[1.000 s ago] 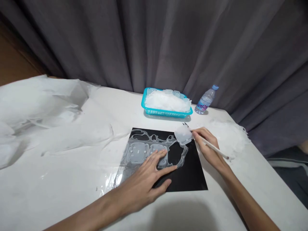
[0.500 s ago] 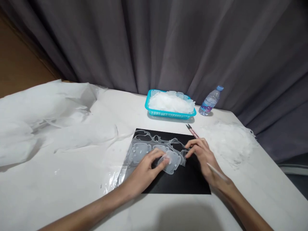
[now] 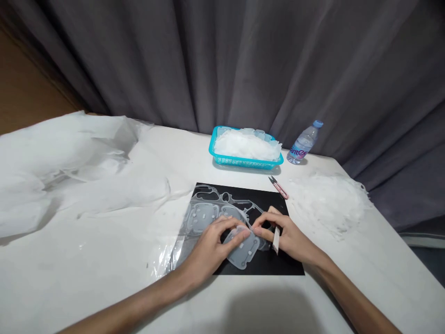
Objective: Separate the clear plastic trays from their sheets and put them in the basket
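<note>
1. Table [image 3: 104,278]: white top, with the near edge at 6 o'clock.
2. Black mat [image 3: 280,262]: lies flat at the table's centre.
3. Silicone pad [image 3: 243,250]: translucent with small bumps. It is at the mat's 6 o'clock edge, partly lifted between both hands.
4. Left hand [image 3: 215,241]: at 9 o'clock of the pad, fingers curled. Thumb and fingertips are pinched shut on the pad's upper edge.
5. Right hand [image 3: 290,236]: at 3 o'clock of the pad. Thumb and forefinger are closed on the same upper edge, touching the left fingertips. The other fingers clamp a white stick [image 3: 276,239].
6. Silicone sheet [image 3: 205,215]: clear web with cut-outs on the mat's 9–12 o'clock part. More pads are moulded into it.
7. Pink snips [image 3: 279,187]: on the table just off the mat's 1 o'clock corner.
8. Pile of white scraps [image 3: 330,199]: at 2 o'clock of the mat.
9. Crumpled white plastic [image 3: 69,162]: at 9–10 o'clock.
10. Teal basket [image 3: 243,162]: at 12 o'clock, heaped with white pieces.
11. Water bottle [image 3: 304,144]: just right of the basket, leaning.
12. Grey curtain [image 3: 243,60]: behind it all.
</note>
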A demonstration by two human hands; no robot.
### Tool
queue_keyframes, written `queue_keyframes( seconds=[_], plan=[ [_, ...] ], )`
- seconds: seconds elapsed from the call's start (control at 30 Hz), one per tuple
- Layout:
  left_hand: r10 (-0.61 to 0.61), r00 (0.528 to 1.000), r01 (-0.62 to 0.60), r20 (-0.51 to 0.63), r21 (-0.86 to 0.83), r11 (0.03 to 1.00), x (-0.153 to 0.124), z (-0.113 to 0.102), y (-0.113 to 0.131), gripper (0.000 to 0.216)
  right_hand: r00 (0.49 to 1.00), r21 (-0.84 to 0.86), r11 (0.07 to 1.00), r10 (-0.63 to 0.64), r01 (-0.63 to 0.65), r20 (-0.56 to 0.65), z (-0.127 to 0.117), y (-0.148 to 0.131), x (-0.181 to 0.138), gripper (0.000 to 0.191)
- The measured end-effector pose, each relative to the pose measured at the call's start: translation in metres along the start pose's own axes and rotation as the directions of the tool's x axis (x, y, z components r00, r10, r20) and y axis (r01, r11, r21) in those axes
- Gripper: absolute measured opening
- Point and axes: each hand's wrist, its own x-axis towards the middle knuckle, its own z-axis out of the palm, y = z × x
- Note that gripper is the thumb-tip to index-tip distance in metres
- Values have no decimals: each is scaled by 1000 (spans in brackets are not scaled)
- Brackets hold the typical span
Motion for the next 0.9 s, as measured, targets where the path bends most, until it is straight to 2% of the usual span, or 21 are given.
queue_keyframes(
  seconds=[0.17,0.23,0.27,0.3,0.37,0.4,0.43,0.47,0.5,0.53,0.57,0.6,0.63,0.67,0.7,0.73,0.77,0.83,0.9],
  plan=[
    [50,999,-50,-2,44,998,-3,0,1,25,999,-6,999,-43,43,-32,5,-1,-2,14],
    [165,986,-160,-15,160,974,-6,1,0,22,996,-50,996,-70,67,-60,10,-1,-1,13],
    [286,958,-278,6,257,925,-9,3,-1,21,994,-91,993,-81,74,-72,13,0,0,12],
    [432,900,-419,51,372,829,-11,4,-1,21,992,-144,987,-91,78,-87,16,2,2,11],
    [680,707,-649,193,560,515,-17,5,-2,23,985,-274,960,-103,61,-142,18,8,8,12],
    [743,616,-707,262,600,375,-19,5,-3,25,977,-340,940,-105,38,-183,18,13,11,12],
    [770,567,-732,293,608,307,-21,5,-3,26,967,-404,915,-110,8,-230,17,19,14,12],
    [770,576,-733,275,590,337,-22,4,-3,26,953,-456,890,-119,-23,-278,14,24,17,12],
    [730,647,-704,220,540,461,-21,2,-4,24,939,-494,868,-129,-49,-319,11,30,20,13],
    [629,764,-618,146,447,647,-20,-1,-3,21,928,-518,853,-138,-66,-346,7,35,22,14],
    [461,884,-460,74,300,836,-18,-4,-3,18,923,-532,844,-145,-73,-357,2,40,23,15],
    [249,968,-252,37,103,962,-15,-7,-2,17,921,-533,843,-150,-72,-360,-3,43,24,16],
    [46,998,-40,51,-111,993,-11,-10,-2,20,919,-525,848,-155,-64,-362,-7,45,23,17],
    [-100,989,128,106,-308,943,-7,-13,-2,24,914,-515,856,-163,-56,-371,-12,46,22,17],
    [-175,970,234,166,-467,853,-3,-16,-2,28,904,-505,862,-180,-45,-387,-15,45,20,17],
    [-200,956,290,215,-585,757,2,-18,-2,30,890,-498,867,-206,-27,-407,-18,43,17,16],
    [-202,949,315,244,-663,679,5,-19,-2,31,873,-497,868,-242,0,-423,-20,40,14,16],
    [-198,943,333,268,-740,584,9,-21,-3,27,857,-516,852,-330,90,-395,-19,33,7,15],
    [-193,941,337,277,-776,533,11,-23,-3,23,883,-538,817,-393,207,-256,-15,26,0,17]
  ],
)
